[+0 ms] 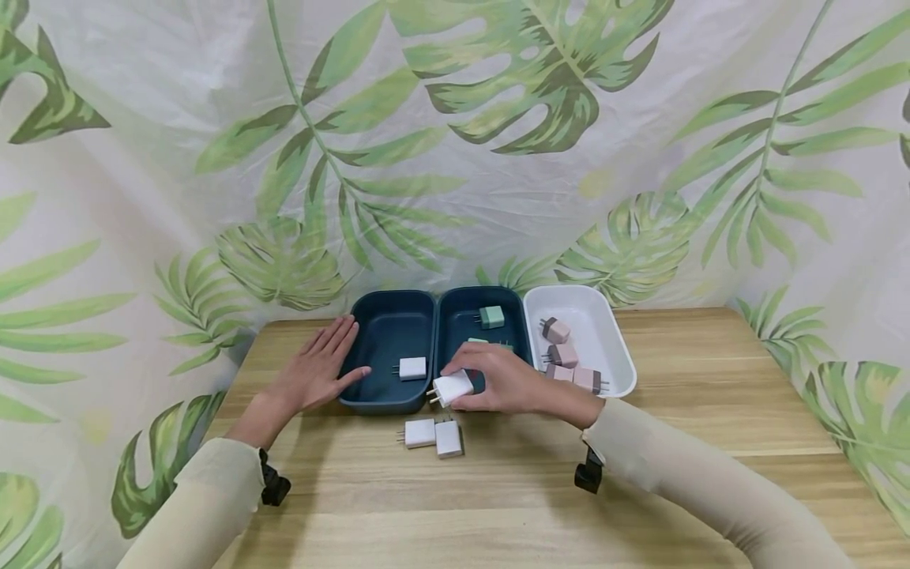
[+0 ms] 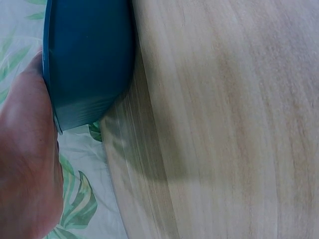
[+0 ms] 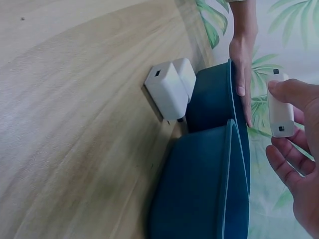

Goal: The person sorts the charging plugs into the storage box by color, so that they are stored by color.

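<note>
My right hand [image 1: 501,378] pinches a white charger plug [image 1: 453,387] between thumb and fingers, its prongs pointing left, over the front of the two blue bins. The same white plug [image 3: 280,105] shows in the right wrist view. With fingers straight, my left hand [image 1: 320,367] rests on the left rim of the left blue bin [image 1: 387,405]. One white plug [image 1: 412,368] lies inside that bin. Two more white plugs, one lying sideways [image 1: 419,433] and one lengthwise [image 1: 449,439], sit on the table in front, close together.
The middle blue bin [image 1: 455,294], partly hidden by my right hand, contains green plugs [image 1: 491,317]. On the right, a white bin [image 1: 618,356] contains several pink plugs [image 1: 563,355]. All stand side by side on a wooden table [image 1: 498,506] before a leaf-patterned cloth [image 1: 512,197].
</note>
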`<state>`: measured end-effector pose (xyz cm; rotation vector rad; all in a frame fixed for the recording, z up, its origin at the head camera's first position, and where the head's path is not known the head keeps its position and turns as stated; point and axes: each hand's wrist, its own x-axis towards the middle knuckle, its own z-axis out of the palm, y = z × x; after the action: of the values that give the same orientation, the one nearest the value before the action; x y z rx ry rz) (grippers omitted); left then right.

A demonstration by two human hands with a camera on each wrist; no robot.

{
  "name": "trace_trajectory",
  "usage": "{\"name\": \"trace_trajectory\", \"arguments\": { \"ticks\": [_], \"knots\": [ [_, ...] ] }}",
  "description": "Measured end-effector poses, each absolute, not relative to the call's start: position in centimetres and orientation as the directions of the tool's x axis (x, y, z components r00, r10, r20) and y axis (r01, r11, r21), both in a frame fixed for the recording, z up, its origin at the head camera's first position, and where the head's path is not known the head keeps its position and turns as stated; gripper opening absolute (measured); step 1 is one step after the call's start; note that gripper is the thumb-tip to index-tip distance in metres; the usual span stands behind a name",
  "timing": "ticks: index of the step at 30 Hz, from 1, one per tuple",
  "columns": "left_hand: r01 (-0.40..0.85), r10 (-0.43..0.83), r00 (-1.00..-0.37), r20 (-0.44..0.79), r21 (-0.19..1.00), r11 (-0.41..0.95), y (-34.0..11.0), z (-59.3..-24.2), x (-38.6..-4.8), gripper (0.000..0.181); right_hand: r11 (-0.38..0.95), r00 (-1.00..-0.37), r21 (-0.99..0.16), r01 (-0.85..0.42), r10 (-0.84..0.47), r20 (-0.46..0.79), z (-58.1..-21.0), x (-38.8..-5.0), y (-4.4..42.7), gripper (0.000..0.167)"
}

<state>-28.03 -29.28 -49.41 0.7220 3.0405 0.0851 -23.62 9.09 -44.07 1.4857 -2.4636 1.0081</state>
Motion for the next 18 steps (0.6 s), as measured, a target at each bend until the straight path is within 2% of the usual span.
{"name": "trace_trajectory", "arguments": {
  "ticks": [18],
  "knots": [
    [0.455,0.455,-0.89,0.018,0.062,0.888,-29.5,-49.6,-28.1,0.093,0.371,-0.615,-0.532,-0.761,-0.675,0.408,-44.3,-25.9,6.4,0.035]
  ]
}}
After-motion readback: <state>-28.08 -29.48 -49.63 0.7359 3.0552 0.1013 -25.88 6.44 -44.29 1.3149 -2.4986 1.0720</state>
